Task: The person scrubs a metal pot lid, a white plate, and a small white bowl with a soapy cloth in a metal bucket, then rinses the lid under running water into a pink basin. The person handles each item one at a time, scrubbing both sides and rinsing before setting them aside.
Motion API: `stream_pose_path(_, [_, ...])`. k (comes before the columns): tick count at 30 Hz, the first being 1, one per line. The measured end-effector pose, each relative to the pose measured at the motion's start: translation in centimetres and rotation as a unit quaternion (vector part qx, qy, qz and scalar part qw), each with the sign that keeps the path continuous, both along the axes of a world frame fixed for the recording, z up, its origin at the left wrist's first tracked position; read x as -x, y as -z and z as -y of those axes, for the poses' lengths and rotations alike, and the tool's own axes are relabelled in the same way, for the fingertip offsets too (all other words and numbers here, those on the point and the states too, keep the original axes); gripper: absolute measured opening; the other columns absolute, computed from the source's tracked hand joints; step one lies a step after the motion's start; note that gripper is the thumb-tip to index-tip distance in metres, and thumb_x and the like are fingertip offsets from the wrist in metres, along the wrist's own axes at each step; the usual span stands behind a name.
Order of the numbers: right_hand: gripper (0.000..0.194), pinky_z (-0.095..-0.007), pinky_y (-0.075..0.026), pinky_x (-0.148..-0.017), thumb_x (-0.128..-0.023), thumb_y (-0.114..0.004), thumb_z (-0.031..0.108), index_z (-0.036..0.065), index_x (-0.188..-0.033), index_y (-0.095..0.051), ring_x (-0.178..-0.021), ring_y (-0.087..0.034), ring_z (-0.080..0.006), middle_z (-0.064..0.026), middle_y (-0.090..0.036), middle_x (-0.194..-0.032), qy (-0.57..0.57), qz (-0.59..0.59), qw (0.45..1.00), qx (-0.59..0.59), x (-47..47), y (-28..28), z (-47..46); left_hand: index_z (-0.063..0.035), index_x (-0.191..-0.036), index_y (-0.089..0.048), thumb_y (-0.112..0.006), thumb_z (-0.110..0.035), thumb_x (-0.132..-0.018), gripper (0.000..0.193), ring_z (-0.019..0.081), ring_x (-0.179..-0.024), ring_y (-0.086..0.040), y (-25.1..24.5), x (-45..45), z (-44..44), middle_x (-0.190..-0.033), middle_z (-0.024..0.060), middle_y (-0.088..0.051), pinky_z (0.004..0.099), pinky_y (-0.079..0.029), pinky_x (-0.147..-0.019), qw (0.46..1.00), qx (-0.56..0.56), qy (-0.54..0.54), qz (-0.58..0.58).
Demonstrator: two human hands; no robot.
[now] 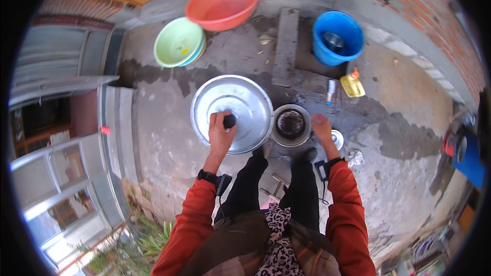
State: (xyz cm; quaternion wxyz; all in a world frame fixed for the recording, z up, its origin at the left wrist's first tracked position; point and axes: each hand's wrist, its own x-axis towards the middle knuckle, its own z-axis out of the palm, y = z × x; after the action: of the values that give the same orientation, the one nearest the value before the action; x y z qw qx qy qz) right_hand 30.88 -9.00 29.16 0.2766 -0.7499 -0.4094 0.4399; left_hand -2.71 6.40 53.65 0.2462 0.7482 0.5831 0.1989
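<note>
My left hand (222, 132) grips the black knob (229, 121) of a large round metal lid (251, 101), left of centre; what lies under the lid is hidden. Just right of the lid a metal pot (291, 143) stands on the wet ground, its inner bottom dark. My right hand (323, 128) is beside the pot's right rim with its fingers curled; whether something small is in it cannot be told. Partly behind the right wrist, a small metal lid (337, 140) lies on the ground.
Green (178, 42) and red (222, 5) plastic basins stand at the back. A concrete slab (285, 50) lies near a blue bucket (333, 59) holding a dark pot. A yellow bottle (353, 86), a brush-like item (330, 91) and crumpled foil (355, 157) lie right. A small stool (277, 188) is between the legs.
</note>
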Motion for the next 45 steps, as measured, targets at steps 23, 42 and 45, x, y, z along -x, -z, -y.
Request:
stream_pose_path(23, [0.027,-0.0431,-0.053,-0.079,-0.078,-0.058,0.022,0.004,-0.093,-0.072,-0.086,-0.068,-0.0355,-0.0201,-0.070,-0.086,0.649,0.056,0.694,0.307,3.1,-11.1,64.2,-0.0093,-0.100,-0.054,-0.077,-0.014,-0.057,0.050,0.0385,-0.095,-0.057,0.8,6.6,3.4,-0.103,0.0163,-0.055,0.0452,-0.050,-0.083,0.933,0.042,0.165,-0.316])
stream_pose_path(42, [0.032,-0.0381,-0.051,-0.090,-0.076,-0.055,0.027,0.012,-0.098,-0.073,-0.107,-0.062,-0.0321,-0.0142,-0.066,-0.111,0.475,-0.142,0.727,0.475,26.0,-8.8,77.1,-0.0010,-0.085,-0.070,-0.070,-0.022,-0.055,0.037,0.0390,-0.084,-0.066,2.2,-25.8,13.6,-0.082,0.0219,-0.068,0.0432,-0.053,-0.078,0.796,0.041,0.531,-0.288])
stream_pose_path(45, [0.027,-0.0402,-0.052,-0.085,-0.076,-0.056,0.025,0.008,-0.089,-0.073,-0.096,-0.066,-0.0300,-0.0177,-0.069,-0.098,0.690,-0.210,0.591,0.362,23.1,-9.9,81.7,0.0003,-0.086,-0.069,-0.070,-0.020,-0.055,0.037,0.0387,-0.084,-0.066,-0.2,-35.2,22.5,-0.083,0.0224,-0.068,0.0431,-0.053,-0.078,0.775,0.006,0.548,-0.315])
